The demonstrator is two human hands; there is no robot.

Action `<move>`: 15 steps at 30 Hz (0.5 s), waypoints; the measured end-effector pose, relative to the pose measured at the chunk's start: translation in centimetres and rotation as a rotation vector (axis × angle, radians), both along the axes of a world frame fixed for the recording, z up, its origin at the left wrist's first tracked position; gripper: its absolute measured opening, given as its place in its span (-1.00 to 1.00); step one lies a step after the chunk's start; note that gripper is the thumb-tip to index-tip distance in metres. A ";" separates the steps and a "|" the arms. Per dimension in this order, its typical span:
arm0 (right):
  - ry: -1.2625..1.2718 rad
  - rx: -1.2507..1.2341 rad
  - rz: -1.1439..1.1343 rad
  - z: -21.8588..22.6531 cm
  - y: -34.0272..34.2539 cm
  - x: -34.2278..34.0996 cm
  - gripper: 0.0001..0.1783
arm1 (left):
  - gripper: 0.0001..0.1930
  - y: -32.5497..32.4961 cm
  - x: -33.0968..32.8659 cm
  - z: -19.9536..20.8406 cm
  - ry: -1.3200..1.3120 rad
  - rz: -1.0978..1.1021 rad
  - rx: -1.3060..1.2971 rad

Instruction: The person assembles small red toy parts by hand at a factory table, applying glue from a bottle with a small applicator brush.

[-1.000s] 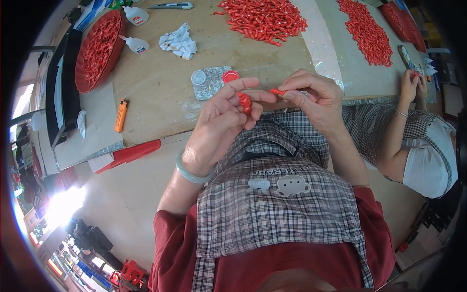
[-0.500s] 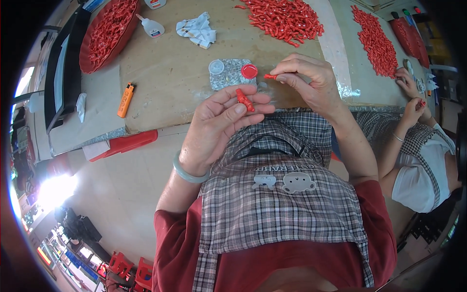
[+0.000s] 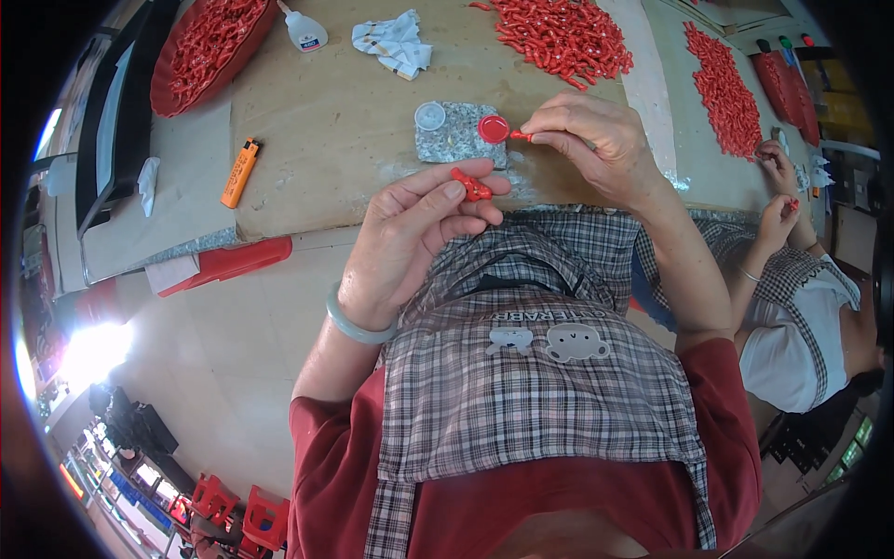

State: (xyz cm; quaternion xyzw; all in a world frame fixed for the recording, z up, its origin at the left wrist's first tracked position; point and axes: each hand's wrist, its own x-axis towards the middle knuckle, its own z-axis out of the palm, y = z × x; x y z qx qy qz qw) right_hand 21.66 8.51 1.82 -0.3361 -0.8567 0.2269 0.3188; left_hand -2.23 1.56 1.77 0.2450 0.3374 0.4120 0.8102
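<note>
My left hand (image 3: 396,228) is closed, holding a small glossy red figure-like piece (image 3: 473,187) between thumb and fingers. In a pinch, my right hand (image 3: 601,144) grips a thin, smaller red piece (image 3: 521,136) by one end. Its free tip points left, at the right edge of a round red cap (image 3: 493,129). That cap rests on a speckled stone slab (image 3: 454,146), beside a small clear cup (image 3: 429,115). What the red pieces are exactly is too small to tell.
A heap of red pieces (image 3: 563,42) lies at the back, another (image 3: 726,93) farther right. At left are a red basket (image 3: 168,98) of pieces, a white glue bottle (image 3: 305,33), crumpled paper (image 3: 393,42) and an orange lighter (image 3: 241,173). A co-worker's hand (image 3: 776,224) works at right.
My right hand has brought its small red piece close to the red cap. In my left hand the larger piece has turned slightly. The whole view has shifted a little.
</note>
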 end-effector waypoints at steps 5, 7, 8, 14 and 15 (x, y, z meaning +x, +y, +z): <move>-0.020 0.041 0.031 0.1 0.3 -0.2 -0.89 | -0.64 0.1 -0.8 -1.0 -0.062 -0.062 0.037; -0.043 0.063 0.054 0.3 0.5 -0.3 -0.89 | -0.65 0.0 -0.8 -1.2 -0.058 -0.046 0.035; -0.046 0.063 0.055 0.3 0.5 -0.3 -0.89 | -0.67 0.0 -0.8 -1.3 -0.047 -0.031 0.032; -0.175 0.150 0.088 0.6 0.8 -0.3 -0.86 | -0.68 -0.1 -0.5 -0.9 0.006 -0.006 0.008; -0.222 0.223 0.110 0.5 1.0 -0.3 -0.84 | -0.68 -0.1 -0.5 -0.9 0.004 -0.002 0.007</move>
